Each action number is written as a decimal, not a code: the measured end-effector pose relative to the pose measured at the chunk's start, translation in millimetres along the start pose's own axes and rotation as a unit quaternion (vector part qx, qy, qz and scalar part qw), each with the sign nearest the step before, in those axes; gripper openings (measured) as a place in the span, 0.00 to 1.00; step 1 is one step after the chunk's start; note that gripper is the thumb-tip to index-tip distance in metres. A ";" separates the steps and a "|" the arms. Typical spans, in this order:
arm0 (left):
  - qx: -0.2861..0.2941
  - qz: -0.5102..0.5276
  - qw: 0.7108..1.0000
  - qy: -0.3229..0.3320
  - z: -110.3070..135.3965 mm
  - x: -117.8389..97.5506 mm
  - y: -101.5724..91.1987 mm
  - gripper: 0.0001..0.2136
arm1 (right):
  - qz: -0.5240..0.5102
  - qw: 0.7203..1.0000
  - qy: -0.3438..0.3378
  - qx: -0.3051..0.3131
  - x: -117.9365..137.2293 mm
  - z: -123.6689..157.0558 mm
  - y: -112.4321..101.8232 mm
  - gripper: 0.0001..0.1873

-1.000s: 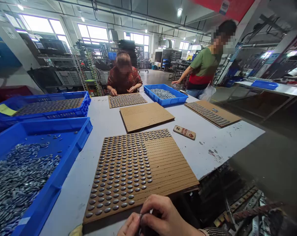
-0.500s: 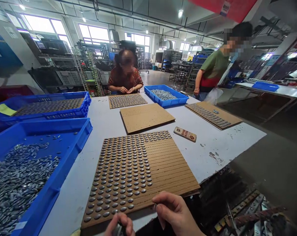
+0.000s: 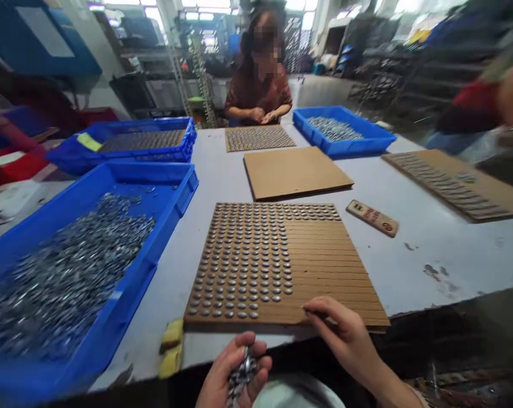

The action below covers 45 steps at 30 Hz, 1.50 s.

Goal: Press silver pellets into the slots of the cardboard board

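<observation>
"Where are the hands?"

"Nearest, the left hand point(image 3: 222, 371) is cupped, fingers curled round loose metal pieces point(image 3: 243, 371). Just past it, the right hand point(image 3: 345, 334) has thumb and forefinger pinched together over the near edge of the ridged board point(image 3: 328, 266), seemingly on one piece point(image 3: 304, 307), though it's too small to be sure."

"And doing it well?"

"I'd match the spacing of the set rows point(image 3: 243, 263), seat each piece squarely on its line, and keep the knuckles off its neighbours."

"What's beyond?"

"A brown cardboard stack point(image 3: 296, 170), then a co-worker point(image 3: 258, 93) across the table point(image 3: 392, 266)."
</observation>
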<state>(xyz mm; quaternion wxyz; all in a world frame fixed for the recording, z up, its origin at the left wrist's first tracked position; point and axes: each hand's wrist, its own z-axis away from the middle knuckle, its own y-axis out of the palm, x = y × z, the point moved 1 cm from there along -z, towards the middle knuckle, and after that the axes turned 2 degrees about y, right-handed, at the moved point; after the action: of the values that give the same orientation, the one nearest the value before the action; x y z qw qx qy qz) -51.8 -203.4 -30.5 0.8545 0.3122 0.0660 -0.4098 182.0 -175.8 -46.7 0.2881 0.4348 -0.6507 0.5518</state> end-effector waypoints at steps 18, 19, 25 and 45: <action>0.107 -0.033 0.994 -0.003 -6.3 31.5 5.2 0.08 | 0.154 0.980 -0.105 0.074 -18.2 -27.8 13.4 0.07; 0.115 -0.042 0.992 -0.002 -8.7 31.4 2.7 0.08 | 0.160 0.979 -0.102 0.071 -18.0 -28.0 14.4 0.07; 0.135 -0.083 0.987 -0.026 -20.0 25.6 -6.9 0.09 | 0.190 0.976 -0.088 0.066 -15.7 -25.4 12.9 0.07; 0.179 -0.112 0.975 -0.075 -25.9 -0.2 -3.5 0.10 | 0.215 0.973 -0.063 0.048 -2.1 -22.9 15.6 0.08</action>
<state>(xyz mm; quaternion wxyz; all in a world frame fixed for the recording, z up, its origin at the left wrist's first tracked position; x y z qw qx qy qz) -50.8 -189.7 -52.8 0.7359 0.4195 -0.0379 -0.5302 166.7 -152.9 -50.6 0.1000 0.3323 -0.7184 0.6029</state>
